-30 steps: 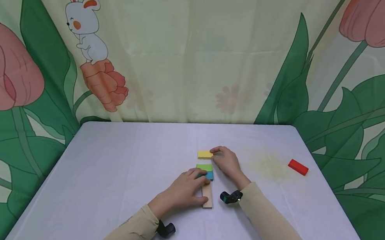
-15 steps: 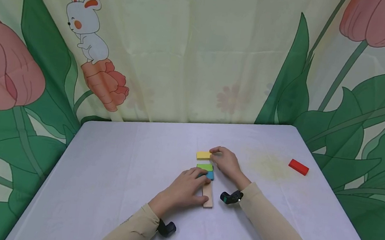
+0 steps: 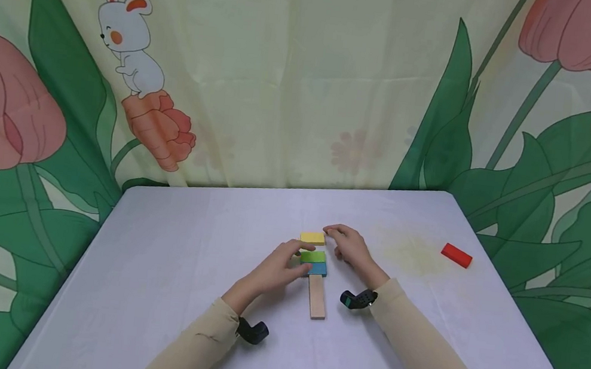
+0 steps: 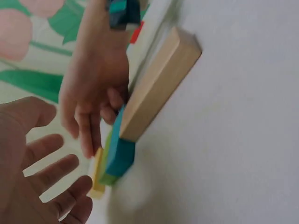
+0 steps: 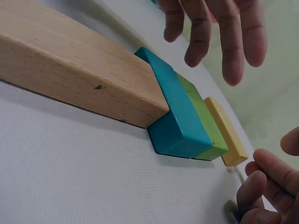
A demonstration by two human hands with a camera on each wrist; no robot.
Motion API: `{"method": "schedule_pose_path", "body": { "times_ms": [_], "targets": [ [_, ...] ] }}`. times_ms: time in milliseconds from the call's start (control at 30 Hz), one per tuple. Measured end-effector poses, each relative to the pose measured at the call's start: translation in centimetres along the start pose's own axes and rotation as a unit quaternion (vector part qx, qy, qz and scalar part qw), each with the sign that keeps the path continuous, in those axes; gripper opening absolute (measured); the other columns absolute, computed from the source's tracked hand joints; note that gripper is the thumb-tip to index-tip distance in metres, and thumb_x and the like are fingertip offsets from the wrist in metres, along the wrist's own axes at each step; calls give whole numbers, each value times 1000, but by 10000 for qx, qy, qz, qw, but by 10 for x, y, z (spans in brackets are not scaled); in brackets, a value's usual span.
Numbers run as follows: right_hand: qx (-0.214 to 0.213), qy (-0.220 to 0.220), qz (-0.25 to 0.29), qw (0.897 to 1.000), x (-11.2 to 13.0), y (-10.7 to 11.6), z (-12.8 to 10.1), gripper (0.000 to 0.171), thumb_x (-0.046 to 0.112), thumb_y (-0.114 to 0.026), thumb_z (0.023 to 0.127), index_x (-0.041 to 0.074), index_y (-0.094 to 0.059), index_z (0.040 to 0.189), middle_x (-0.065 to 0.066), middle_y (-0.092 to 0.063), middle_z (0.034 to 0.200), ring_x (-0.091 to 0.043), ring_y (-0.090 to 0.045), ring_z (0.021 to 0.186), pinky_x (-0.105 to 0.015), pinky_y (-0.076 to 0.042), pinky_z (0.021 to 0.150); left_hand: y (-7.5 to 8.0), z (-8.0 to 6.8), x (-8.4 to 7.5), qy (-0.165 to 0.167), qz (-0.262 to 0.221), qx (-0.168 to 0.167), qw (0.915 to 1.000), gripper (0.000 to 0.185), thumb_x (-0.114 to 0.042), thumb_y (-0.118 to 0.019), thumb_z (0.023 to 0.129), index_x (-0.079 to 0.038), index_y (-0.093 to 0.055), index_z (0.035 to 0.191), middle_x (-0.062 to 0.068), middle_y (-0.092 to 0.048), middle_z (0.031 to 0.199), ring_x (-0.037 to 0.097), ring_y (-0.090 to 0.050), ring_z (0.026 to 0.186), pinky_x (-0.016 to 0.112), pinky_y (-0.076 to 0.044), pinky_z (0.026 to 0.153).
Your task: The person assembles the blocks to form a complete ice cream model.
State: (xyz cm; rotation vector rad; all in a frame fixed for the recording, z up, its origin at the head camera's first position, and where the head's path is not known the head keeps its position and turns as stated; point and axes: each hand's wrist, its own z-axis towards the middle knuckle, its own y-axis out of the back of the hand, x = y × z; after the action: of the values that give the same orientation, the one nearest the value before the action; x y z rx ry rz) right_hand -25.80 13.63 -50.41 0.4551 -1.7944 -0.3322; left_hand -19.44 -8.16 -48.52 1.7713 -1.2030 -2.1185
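A plain wooden block lies lengthwise, its far end against a blue block. Beyond the blue one, a green block sits flush alongside it. A yellow block lies farther back, with a narrow gap before the green. My left hand hovers over the left side of the row, and in the left wrist view its fingers are spread and hold nothing. My right hand is at the right end of the yellow block, index finger extended and the other fingers bent, gripping nothing.
A red block lies apart near the right edge of the white-covered table. Behind the table hangs a curtain printed with tulips and a rabbit. Each wrist wears a black camera.
My left hand has lifted off the wooden and blue blocks and moved forward toward the green and yellow ones. The yellow block has shifted slightly left, and my right fingertips have drawn off it.
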Motion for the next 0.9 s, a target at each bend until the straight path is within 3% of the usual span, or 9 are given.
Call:
{"method": "schedule_pose_path", "body": {
  "times_ms": [167, 300, 567, 900],
  "targets": [
    [146, -2, 105, 9998, 0, 1, -1, 42, 41, -47, 107, 19, -66, 137, -9, -67, 121, -15, -52, 60, -25, -37, 51, 4, 10, 21, 595, -1290, -375, 9892, 51, -26, -56, 107, -16, -42, 155, 5, -54, 148, 20, -63, 106, 33, -53, 79],
    [248, -6, 199, 9995, -1, 2, -2, 44, 41, -45, 107, 19, -66, 137, -7, -62, 138, -14, -53, 62, -24, -38, 52, 4, 17, 33, 882, -1762, -334, 9798, 58, -30, -53, 108, -18, -31, 161, 3, -49, 154, 17, -65, 99, 27, -49, 70],
    [297, -106, 195, 9993, 0, 3, 0, 43, 43, -45, 106, 22, -67, 137, -5, -62, 136, -14, -52, 63, -25, -36, 51, 7, 24, 33, 1125, -1592, -9, 9808, 68, -34, -55, 106, -22, -23, 165, 3, -38, 164, 16, -64, 96, 28, -49, 71],
    [321, -74, 68, 9994, -1, 2, -2, 44, 44, -45, 106, 23, -66, 138, -5, -62, 135, -16, -53, 66, -25, -37, 53, 9, 25, 31, 1216, -1430, 200, 9820, 68, -34, -54, 107, -20, -23, 165, 5, -38, 163, 16, -61, 93, 28, -48, 71]
  ]
}}
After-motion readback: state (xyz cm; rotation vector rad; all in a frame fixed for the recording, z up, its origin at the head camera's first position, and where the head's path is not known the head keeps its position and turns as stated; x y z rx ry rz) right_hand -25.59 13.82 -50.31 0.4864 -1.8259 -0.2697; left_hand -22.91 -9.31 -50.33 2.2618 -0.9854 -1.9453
